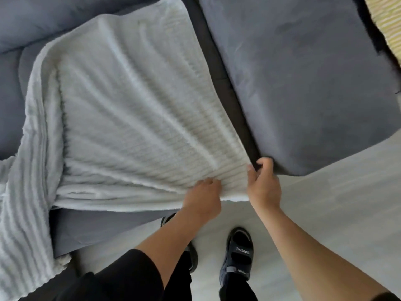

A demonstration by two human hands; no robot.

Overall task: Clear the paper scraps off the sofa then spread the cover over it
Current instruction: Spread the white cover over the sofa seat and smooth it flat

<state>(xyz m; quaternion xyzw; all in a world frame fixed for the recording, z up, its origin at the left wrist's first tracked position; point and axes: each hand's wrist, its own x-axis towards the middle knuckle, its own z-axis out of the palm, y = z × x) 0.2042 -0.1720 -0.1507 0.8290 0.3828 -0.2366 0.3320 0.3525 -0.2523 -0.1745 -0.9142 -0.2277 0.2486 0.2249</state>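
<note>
A blue-grey sofa point(303, 83) fills most of the view, with two seat cushions split by a dark gap that runs from the top middle down toward the hands. A white ribbed cover point(134, 105) lies over the left seat cushion, its ridges fanning out from the near right corner in long creases. Its left part is bunched and hangs off the front of the sofa toward the lower left, and a strip of the sofa's front shows below the cover's near edge. The right seat cushion is bare. Pale floor point(347, 203) lies in front of the sofa. At the top right edge, a yellow striped cushion point(388, 25) sits against a dark furry patch. The left hand point(202, 196) grips the near edge of the cover, fingers curled into the cloth. Just beside it, the right hand point(263, 183) pinches the cover's near right corner, at the front end of the gap between the seat cushions. Below the arms, a dark strapped sandal point(238, 257) stands on the floor.
</note>
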